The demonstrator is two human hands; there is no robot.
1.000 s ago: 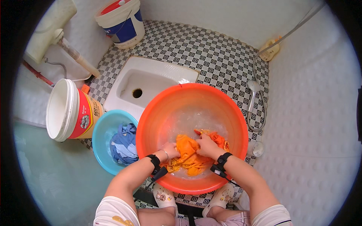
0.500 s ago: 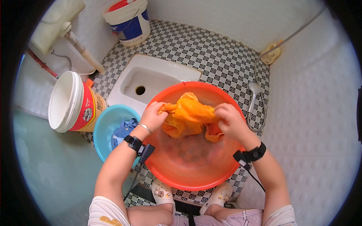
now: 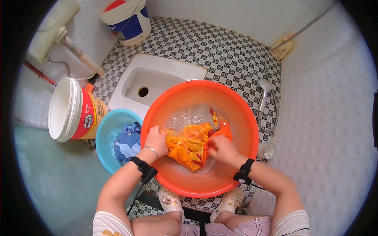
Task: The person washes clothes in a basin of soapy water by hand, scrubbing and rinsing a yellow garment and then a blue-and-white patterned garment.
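Note:
A wet orange garment (image 3: 187,145) with red and yellow patches lies bunched in the water of a large orange basin (image 3: 204,187). My left hand (image 3: 156,141) is closed on the garment's left edge, just inside the basin's rim. On the other side my right hand (image 3: 223,148) grips the cloth near its right end, the fingertips partly hidden by folds. A small red-and-yellow end of the cloth sticks up beyond my right hand. Water with some foam surrounds the garment.
A light-blue basin (image 3: 103,153) with blue clothes (image 3: 128,143) touches the orange basin's left side. Behind lies a white squat toilet (image 3: 169,67). Buckets (image 3: 80,112) stand at left and far left. A shower head (image 3: 264,84) and a bottle (image 3: 282,48) rest along the right wall.
Both hands have come down and nearer with the orange garment, which now lies spread lower in the water. A small white round object shows right of the basin.

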